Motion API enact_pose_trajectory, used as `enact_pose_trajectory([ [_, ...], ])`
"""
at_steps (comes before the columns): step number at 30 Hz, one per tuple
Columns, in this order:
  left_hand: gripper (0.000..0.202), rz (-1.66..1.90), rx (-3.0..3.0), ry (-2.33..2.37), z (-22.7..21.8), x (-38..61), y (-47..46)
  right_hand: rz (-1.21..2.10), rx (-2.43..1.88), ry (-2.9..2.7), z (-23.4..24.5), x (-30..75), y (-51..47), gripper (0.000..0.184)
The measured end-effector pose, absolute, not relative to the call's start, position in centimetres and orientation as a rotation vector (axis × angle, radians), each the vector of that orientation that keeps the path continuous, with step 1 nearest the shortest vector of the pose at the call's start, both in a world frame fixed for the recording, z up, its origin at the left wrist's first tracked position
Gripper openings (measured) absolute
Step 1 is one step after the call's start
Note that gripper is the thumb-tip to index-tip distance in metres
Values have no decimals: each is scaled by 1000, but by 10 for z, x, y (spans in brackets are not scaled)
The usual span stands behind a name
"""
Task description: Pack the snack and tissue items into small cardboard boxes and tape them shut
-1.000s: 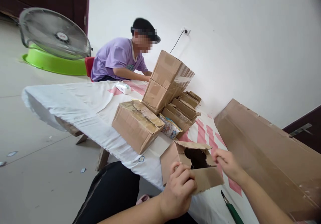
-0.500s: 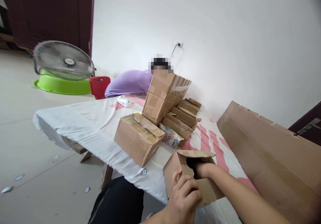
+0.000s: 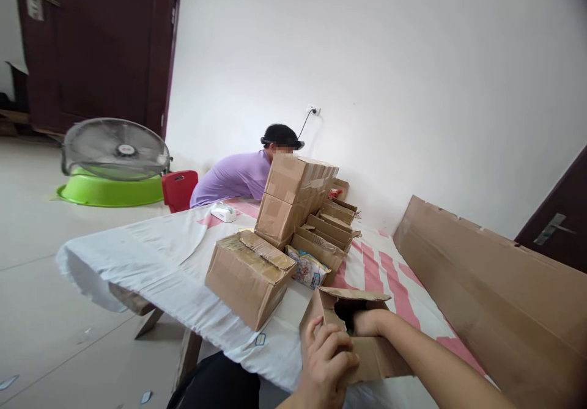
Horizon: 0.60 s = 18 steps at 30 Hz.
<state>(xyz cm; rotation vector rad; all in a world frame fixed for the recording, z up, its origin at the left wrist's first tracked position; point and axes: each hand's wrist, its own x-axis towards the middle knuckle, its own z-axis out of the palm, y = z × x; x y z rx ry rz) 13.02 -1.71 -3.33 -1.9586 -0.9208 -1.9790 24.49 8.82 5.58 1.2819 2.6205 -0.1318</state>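
A small open cardboard box lies on the near edge of the white and pink table cloth. My left hand grips the box's front wall, fingers curled over its edge. My right hand reaches into the box's dark opening; its fingers are hidden inside. Just behind stands a closed cardboard box and a colourful packet.
A stack of cardboard boxes and flattened cartons sits mid-table. A large cardboard sheet leans along the right. A person in a purple shirt bends at the far end, by a red chair. A fan and green basin stand on the floor.
My right hand went from hovering beside the small box into its opening. The view tilted upward. The person at the far end bent lower, then raised the head.
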Motion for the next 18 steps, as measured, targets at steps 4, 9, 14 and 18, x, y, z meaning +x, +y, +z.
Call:
enact_pose_trajectory([
  [4,21,-1869,-2099,-1001,-15,114,-22,164,1380,2551,86,242,76,24],
  [9,22,-1597,-2408,-1025,0,68,-6,458,1571,2659,151,269,59,61],
  [14,34,-1040,-2776,-1114,36,17,6,609,1812,2799,180,309,49,53],
  [18,28,-1124,-2855,-1164,102,25,23,707,1959,2842,180,316,57,49],
])
